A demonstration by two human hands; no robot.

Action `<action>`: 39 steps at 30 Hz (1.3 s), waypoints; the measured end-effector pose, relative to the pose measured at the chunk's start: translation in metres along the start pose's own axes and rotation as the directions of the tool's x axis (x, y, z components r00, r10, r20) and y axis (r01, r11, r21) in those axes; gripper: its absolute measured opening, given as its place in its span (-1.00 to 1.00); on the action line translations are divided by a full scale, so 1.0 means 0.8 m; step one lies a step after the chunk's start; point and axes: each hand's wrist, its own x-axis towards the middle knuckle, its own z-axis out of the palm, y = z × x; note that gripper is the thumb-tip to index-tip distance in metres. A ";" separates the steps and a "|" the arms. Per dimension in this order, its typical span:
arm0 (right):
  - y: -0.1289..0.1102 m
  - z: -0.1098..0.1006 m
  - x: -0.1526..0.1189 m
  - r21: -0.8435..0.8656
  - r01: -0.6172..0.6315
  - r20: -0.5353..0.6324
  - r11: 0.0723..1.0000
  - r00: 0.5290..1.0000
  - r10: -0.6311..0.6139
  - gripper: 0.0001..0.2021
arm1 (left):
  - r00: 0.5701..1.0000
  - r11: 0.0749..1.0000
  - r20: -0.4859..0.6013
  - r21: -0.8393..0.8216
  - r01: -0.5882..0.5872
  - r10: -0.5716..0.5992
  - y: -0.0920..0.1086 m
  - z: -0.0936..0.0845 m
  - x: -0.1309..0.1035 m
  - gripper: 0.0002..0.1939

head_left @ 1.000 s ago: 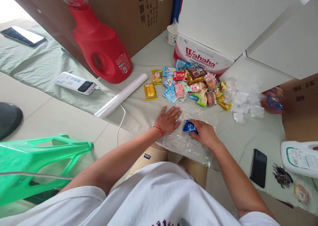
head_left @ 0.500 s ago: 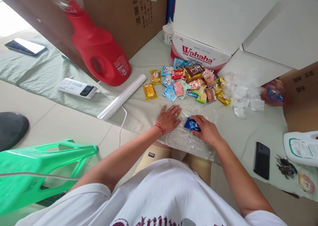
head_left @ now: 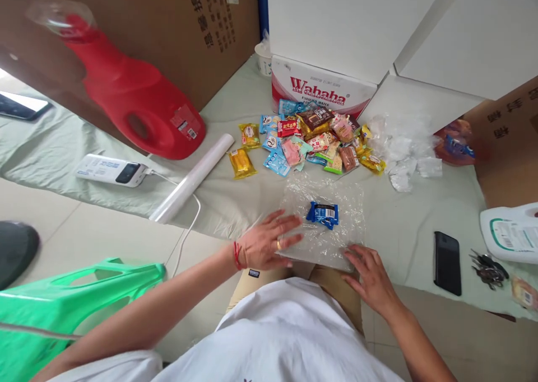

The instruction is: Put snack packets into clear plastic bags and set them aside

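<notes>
A small blue wrapped snack (head_left: pixel 323 214) lies on a crinkled sheet of clear plastic film (head_left: pixel 351 203) near the front edge of the cloth-covered surface. My left hand (head_left: pixel 269 240), fingers spread, is over the film's left edge and holds nothing. At the film's front right corner is my right hand (head_left: pixel 370 273), its fingers apart and fingertips by the edge; no grasp on the film can be made out. Behind the film sits a pile of colourful wrapped snacks (head_left: pixel 320 142), with two yellow packets (head_left: pixel 242 163) at its left.
A roll of clear film (head_left: pixel 191 179), a power bank (head_left: pixel 110 170) with a cable and a red jug (head_left: pixel 143 102) stand left. Crumpled clear plastic (head_left: pixel 401 152), a black phone (head_left: pixel 448 263), keys (head_left: pixel 490 270) and a white bottle (head_left: pixel 510 233) are right. Boxes (head_left: pixel 323 85) line the back.
My right hand has let go of the blue snack and moved down and right to the film's front corner. My left hand has drawn back toward me and lifted off the film's middle.
</notes>
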 end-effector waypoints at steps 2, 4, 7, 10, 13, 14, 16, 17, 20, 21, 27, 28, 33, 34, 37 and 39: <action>0.012 0.011 -0.004 0.023 0.008 -0.016 1.000 1.000 -0.008 -0.67 | 0.997 0.999 0.073 -0.035 -0.036 0.038 0.002 0.010 -0.016 -0.57; 0.022 0.014 -0.002 0.087 0.016 -0.025 0.996 1.000 -0.014 -0.79 | 0.997 0.997 0.080 -0.083 -0.008 0.014 -0.002 0.015 -0.023 -0.72; 0.032 0.001 0.012 0.200 0.023 0.023 0.980 0.999 -0.028 -0.82 | 0.997 0.967 0.054 -0.247 0.067 -0.055 -0.010 0.006 -0.019 -0.79; 0.035 -0.027 0.036 0.285 -0.034 0.112 0.958 0.994 0.002 -0.80 | 0.978 0.867 0.070 -0.453 0.208 -0.198 -0.015 -0.017 -0.002 -0.76; 0.041 -0.058 0.072 0.310 -0.144 0.167 0.940 0.981 0.095 -0.74 | 0.905 0.733 0.096 -0.554 0.395 -0.415 -0.024 -0.039 0.024 -0.71; 0.045 -0.067 0.085 0.308 -0.174 0.167 0.935 0.978 0.127 -0.71 | 0.871 0.693 0.085 -0.571 0.440 -0.483 -0.030 -0.043 0.033 -0.69; 0.057 -0.078 0.114 0.308 -0.226 0.166 0.924 0.969 0.182 -0.66 | 0.801 0.625 0.045 -0.599 0.500 -0.598 -0.044 -0.045 0.053 -0.65; 0.065 -0.079 0.127 0.312 -0.251 0.172 0.916 0.963 0.206 -0.63 | 0.765 0.596 0.027 -0.609 0.523 -0.644 -0.052 -0.044 0.063 -0.63; 0.089 -0.067 0.158 0.332 -0.330 0.247 0.883 0.934 0.257 -0.56 | 0.670 0.543 -0.003 -0.588 0.599 -0.742 -0.076 -0.029 0.087 -0.65; 0.097 -0.060 0.164 0.327 -0.354 0.285 0.876 0.921 0.266 -0.56 | 0.638 0.539 -0.018 -0.552 0.636 -0.770 -0.082 -0.024 0.093 -0.70; 0.127 -0.039 0.182 -0.047 -0.328 0.258 0.944 0.909 0.329 -0.69 | 0.476 0.564 -0.386 -0.156 0.811 -0.790 -0.091 -0.024 0.102 -0.69; 0.129 -0.042 0.187 -0.123 -0.286 0.196 0.950 0.932 0.305 -0.67 | 0.443 0.558 -0.478 -0.124 0.820 -0.758 -0.086 -0.031 0.099 -0.69; 0.112 -0.046 0.246 -0.219 -0.085 0.052 0.972 0.994 0.099 -0.64 | 0.439 0.667 -0.746 -0.010 0.745 -0.501 -0.012 -0.052 0.081 -0.75; 0.105 -0.041 0.260 -0.207 -0.050 0.089 0.977 0.994 0.069 -0.63 | 0.565 0.741 -0.679 0.045 0.670 -0.469 0.010 -0.049 0.080 -0.76; 0.090 -0.016 0.296 -0.203 0.015 0.220 0.979 0.975 0.030 -0.54 | 0.901 0.927 -0.301 0.110 0.358 -0.312 0.071 -0.024 0.089 -0.72; 0.087 -0.002 0.311 -0.210 0.012 0.265 0.978 0.963 0.045 -0.50 | 0.944 0.960 -0.236 0.102 0.261 -0.232 0.090 -0.004 0.105 -0.69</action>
